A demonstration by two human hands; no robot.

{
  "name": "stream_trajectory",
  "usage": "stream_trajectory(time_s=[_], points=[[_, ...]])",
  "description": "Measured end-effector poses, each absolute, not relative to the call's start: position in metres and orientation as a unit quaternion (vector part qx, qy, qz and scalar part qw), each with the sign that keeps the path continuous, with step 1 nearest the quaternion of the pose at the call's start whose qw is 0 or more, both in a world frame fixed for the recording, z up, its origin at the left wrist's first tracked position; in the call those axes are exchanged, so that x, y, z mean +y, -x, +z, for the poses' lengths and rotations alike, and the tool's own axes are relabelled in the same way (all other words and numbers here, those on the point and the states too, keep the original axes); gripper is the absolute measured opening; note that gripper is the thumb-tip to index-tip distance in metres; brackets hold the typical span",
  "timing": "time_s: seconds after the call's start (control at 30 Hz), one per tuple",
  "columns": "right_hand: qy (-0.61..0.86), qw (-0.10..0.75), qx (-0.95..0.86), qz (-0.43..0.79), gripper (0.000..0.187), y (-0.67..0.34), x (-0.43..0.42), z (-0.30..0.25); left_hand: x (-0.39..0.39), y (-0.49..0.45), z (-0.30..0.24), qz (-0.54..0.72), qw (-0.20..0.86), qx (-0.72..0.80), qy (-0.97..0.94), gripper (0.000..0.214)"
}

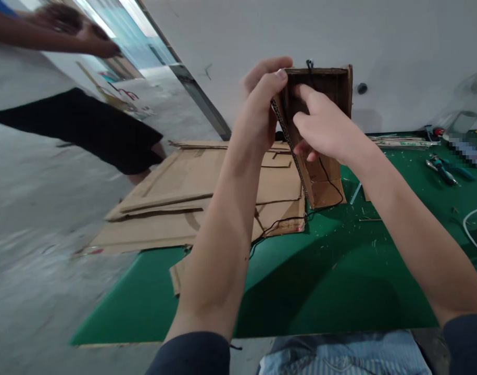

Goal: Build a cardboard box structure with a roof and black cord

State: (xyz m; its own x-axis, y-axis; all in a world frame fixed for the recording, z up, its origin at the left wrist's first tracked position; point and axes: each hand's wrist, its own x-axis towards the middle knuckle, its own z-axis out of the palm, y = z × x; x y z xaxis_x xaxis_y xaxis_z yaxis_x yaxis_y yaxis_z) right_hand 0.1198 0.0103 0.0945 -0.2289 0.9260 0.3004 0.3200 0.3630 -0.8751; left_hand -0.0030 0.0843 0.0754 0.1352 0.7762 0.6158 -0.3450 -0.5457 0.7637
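I hold a small open cardboard box [332, 86] upright above the green table [320, 281]. My left hand [258, 112] is closed round its left wall, thumb and fingers pinching the corrugated edge. My right hand [324, 130] reaches into the box's open face with the forefinger stretched inside and the other fingers curled. A thin black cord [328, 182] is tied at the box's top edge and trails down over the table to the flat cardboard.
Flat cardboard sheets [184, 198] lie stacked at the table's left end, overhanging the edge. Teal-handled pliers [443, 169] and a white cable [471, 229] lie at the right. Small scraps dot the green surface. Another person [66, 120] stands at the left on the grey floor.
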Motion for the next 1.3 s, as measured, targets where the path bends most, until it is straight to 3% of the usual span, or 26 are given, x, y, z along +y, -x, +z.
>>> stream_trajectory(time_s=[0.23,0.5,0.6,0.7,0.8,0.9,1.07,1.3], points=[[0.456,0.435,-0.676,0.381,0.033,-0.119,0.008,0.100,0.079,0.005,0.077,0.616,0.423,0.188,-0.637,0.016],[0.430,0.459,-0.671,0.392,0.046,-0.115,0.004,0.090,0.083,0.008,0.075,0.604,0.411,0.160,-0.663,0.016],[0.426,0.480,-0.707,0.296,0.039,-0.118,0.000,0.080,0.087,0.009,0.075,0.603,0.406,0.162,-0.667,0.015],[0.462,0.500,-0.724,0.109,0.024,-0.127,-0.008,0.069,0.088,0.010,0.076,0.600,0.402,0.191,-0.665,0.015],[0.533,0.452,-0.715,-0.031,0.027,-0.136,-0.016,0.062,0.082,0.008,0.080,0.593,0.399,0.239,-0.657,0.015],[0.589,0.374,-0.710,-0.090,0.038,-0.139,-0.019,0.059,0.073,0.005,0.084,0.588,0.396,0.279,-0.648,0.017],[0.636,0.273,-0.713,-0.112,0.055,-0.132,-0.019,0.062,0.063,-0.002,0.088,0.589,0.376,0.312,-0.643,0.016],[0.658,0.220,-0.710,-0.120,0.064,-0.129,-0.019,0.068,0.058,-0.008,0.091,0.586,0.384,0.303,-0.646,0.013]])
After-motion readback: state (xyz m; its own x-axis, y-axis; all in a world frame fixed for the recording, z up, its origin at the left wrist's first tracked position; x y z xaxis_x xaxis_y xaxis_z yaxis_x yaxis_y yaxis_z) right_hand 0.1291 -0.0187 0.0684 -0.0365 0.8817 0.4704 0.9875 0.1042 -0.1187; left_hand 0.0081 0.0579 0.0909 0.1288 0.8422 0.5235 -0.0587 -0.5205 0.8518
